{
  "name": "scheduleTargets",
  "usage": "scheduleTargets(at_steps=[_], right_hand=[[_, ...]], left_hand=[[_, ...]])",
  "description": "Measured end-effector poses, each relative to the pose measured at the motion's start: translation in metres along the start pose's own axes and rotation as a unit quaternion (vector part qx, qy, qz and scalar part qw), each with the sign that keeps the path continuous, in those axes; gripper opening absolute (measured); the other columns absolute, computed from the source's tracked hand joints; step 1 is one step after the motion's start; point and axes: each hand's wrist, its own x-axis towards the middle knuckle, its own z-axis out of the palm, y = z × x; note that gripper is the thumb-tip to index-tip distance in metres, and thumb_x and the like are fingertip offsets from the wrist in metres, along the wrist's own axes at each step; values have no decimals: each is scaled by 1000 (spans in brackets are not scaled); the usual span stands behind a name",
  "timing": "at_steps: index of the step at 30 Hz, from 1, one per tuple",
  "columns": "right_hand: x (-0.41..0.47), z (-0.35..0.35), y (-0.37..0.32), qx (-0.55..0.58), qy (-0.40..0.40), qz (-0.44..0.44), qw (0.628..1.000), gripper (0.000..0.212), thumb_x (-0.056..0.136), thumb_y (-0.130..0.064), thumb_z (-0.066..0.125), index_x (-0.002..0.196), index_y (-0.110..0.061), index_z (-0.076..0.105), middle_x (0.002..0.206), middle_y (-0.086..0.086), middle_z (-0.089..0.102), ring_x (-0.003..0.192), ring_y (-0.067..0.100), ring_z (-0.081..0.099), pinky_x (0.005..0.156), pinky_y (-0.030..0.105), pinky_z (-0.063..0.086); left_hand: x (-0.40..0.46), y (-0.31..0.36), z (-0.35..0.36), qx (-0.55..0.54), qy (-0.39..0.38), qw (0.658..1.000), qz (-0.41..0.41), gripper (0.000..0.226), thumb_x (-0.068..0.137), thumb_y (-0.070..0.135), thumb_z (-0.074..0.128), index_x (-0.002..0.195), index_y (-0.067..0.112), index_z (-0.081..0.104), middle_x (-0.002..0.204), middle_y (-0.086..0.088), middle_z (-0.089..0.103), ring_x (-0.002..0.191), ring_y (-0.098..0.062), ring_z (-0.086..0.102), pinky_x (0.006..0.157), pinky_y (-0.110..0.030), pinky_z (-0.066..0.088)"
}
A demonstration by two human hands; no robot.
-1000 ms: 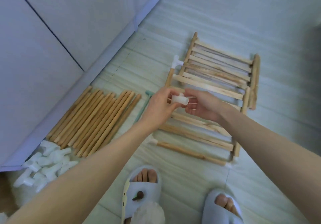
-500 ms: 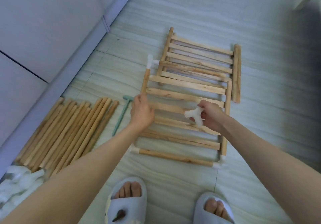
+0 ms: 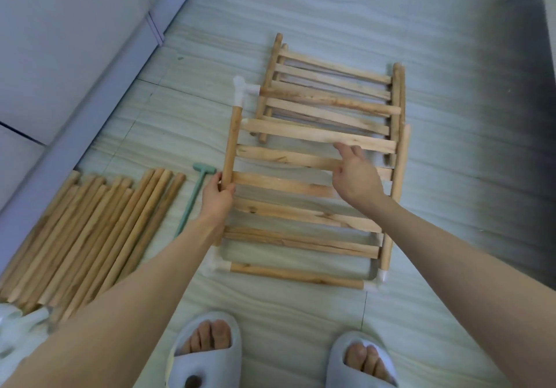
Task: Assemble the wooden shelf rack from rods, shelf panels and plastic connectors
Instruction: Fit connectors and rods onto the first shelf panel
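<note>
Here, left hand fingers round rod.

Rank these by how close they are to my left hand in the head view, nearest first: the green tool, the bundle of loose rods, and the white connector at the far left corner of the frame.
From the left hand:
1. Green tool, just to its left on the floor.
2. Bundle of loose rods, farther left, beyond the tool.
3. White connector, up at the frame's far left corner.
</note>
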Motion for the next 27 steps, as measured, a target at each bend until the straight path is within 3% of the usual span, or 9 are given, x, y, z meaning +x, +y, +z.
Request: scheduleTargets(at_steps=[3, 5, 10, 15, 17, 19, 22, 24, 27], right_hand=[[5, -18, -18, -72, 25, -59, 995, 59, 92, -3, 41, 147, -15, 22, 147, 9, 27, 102, 40, 56, 72, 42, 48], [8, -34, -28, -109, 59, -51, 991, 60, 93, -4, 41, 147, -14, 18, 148, 9, 25, 99, 40, 57, 66, 40, 44], [-6, -72, -43, -218, -4, -30, 975, 31, 96, -9, 38, 124, -8, 51, 124, 15, 49, 106, 38, 55, 71, 34, 36], [-65, -81, -48, -248, 58, -57, 965, 31, 92, -5, 43, 119, -12, 57, 118, 11, 51, 97, 34, 60, 66, 33, 37], [-89, -82, -49, -245, 81, -72, 963, 29, 93, -7, 43, 116, -11, 60, 118, 10, 51, 94, 34, 61, 63, 32, 36], [-112, -84, -50, -237, 96, -81, 963, 27, 94, -10, 43, 114, -12, 61, 117, 9, 52, 94, 34, 62, 64, 32, 35], [-140, -89, -57, -228, 94, -93, 965, 28, 94, -10, 42, 116, -13, 60, 118, 10, 54, 96, 35, 61, 65, 32, 35], [-154, -93, -62, -218, 92, -92, 967, 29, 94, -9, 42, 114, -14, 61, 116, 10, 57, 97, 35, 60, 66, 32, 35], [-173, -96, -64, -184, 82, -86, 976, 30, 94, -10, 41, 114, -15, 63, 115, 11, 58, 98, 36, 60, 69, 33, 39]], left_hand=[[-11, 0, -10, -22, -34, 999, 17, 42, 98, 9, 46, 140, 12, 40, 126, -5, 54, 111, -16, 50, 95, -28, 39], [-18, 2, -17, -53, -53, 997, 25, 42, 97, 8, 46, 138, 14, 41, 125, -5, 56, 112, -18, 53, 99, -32, 41], [-43, 9, -29, -48, -71, 995, 48, 38, 96, 6, 49, 132, 16, 45, 101, 0, 54, 96, -17, 52, 92, -34, 42], [-80, 21, -43, 4, -64, 996, 63, 38, 95, 4, 48, 131, 15, 44, 120, -7, 53, 100, -18, 51, 88, -33, 44], [-100, 33, -52, 24, -18, 992, 119, 43, 94, -1, 46, 133, 16, 39, 122, -4, 48, 108, -18, 49, 90, -32, 43], [-122, 47, -64, 19, 91, 971, 218, 44, 89, -9, 43, 123, 19, 41, 120, -4, 45, 111, -16, 48, 97, -33, 43], [-163, 74, -82, 7, 205, 917, 342, 46, 79, -14, 42, 107, 22, 40, 108, 2, 40, 102, -13, 44, 93, -40, 45], [-194, 91, -87, 59, 224, 867, 441, 38, 76, -11, 41, 106, 12, 45, 104, 2, 39, 99, -12, 40, 88, -34, 39], [-227, 113, -83, 192, 162, 795, 553, 33, 80, 2, 38, 110, 4, 51, 107, -4, 49, 102, -14, 40, 87, -28, 31]])
